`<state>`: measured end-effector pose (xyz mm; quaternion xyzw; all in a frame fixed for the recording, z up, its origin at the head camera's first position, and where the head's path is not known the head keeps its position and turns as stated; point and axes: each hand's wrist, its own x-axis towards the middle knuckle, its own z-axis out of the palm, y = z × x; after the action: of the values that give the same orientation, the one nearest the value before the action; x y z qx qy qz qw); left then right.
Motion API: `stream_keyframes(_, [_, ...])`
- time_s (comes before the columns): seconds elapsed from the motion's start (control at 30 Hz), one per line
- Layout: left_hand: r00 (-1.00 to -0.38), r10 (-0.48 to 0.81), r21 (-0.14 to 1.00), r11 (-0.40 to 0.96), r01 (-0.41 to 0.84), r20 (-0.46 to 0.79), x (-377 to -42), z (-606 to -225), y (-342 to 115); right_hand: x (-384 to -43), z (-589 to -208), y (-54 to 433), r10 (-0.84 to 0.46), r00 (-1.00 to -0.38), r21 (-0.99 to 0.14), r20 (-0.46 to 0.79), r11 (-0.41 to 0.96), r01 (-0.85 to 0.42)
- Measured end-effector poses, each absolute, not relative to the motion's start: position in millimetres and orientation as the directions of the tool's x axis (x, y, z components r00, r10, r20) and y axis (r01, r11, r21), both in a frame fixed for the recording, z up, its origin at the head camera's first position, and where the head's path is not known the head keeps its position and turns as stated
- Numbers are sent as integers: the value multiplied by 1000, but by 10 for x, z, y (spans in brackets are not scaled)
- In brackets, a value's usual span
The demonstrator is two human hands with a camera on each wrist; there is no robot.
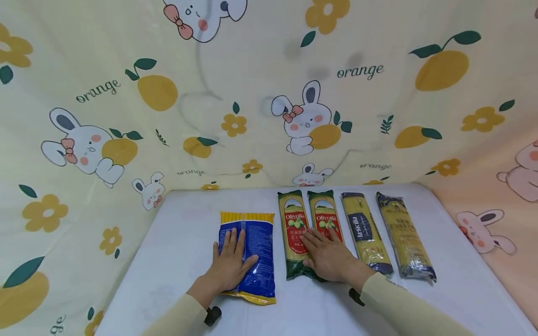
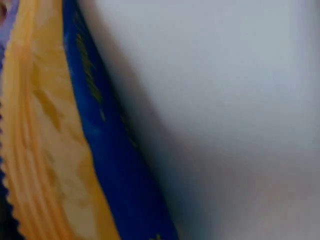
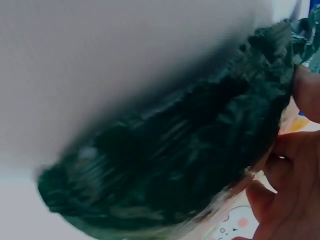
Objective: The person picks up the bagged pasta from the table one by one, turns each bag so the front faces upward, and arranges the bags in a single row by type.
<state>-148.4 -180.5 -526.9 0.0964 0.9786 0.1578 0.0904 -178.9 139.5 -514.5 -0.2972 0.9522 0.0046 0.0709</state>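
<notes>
A blue plastic bag (image 1: 261, 242) with yellow ends and small print lies flat on the table. On it rests my left hand (image 1: 229, 266), fingers spread and straight. Its crimped yellow end (image 2: 45, 130) fills the left of the left wrist view. My right hand (image 1: 332, 256) lies across the lower half of the second Olivoila spaghetti packet (image 1: 325, 217), its fingers reaching to the first Olivoila packet (image 1: 294, 224). The right wrist view shows a wrinkled dark green packet end (image 3: 165, 150) beside the fingers (image 3: 295, 160).
To the right lie a lasicilia pasta packet (image 1: 363, 231) with a dark label and a gold packet (image 1: 405, 235) with dark ends. They sit side by side on the white table (image 1: 185, 233). A cloth printed with rabbits and oranges (image 1: 252, 154) hangs behind and at the sides.
</notes>
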Motion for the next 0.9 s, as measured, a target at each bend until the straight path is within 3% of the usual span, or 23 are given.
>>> stream_keyframes(0.2, [-972,170,292,949,117,-162,-1412,-5266,-1693,-1699,-5072,1336,-522,-840,-48,-148,852,-521])
stream_keyframes(0.5, [-975,190,252,955,157,-115,-1411,-5289,-1794,-1319,-5051,1011,-506,-859,89,80,862,-499])
stream_keyframes(0.7, [-978,181,283,948,145,-105,-1385,-5328,-1813,-1130,-5150,765,-512,-842,31,169,857,-515])
stream_keyframes(0.9, [-961,228,221,956,191,-158,-1417,-5195,-1843,-1014,-5201,668,-568,-805,101,169,823,-559])
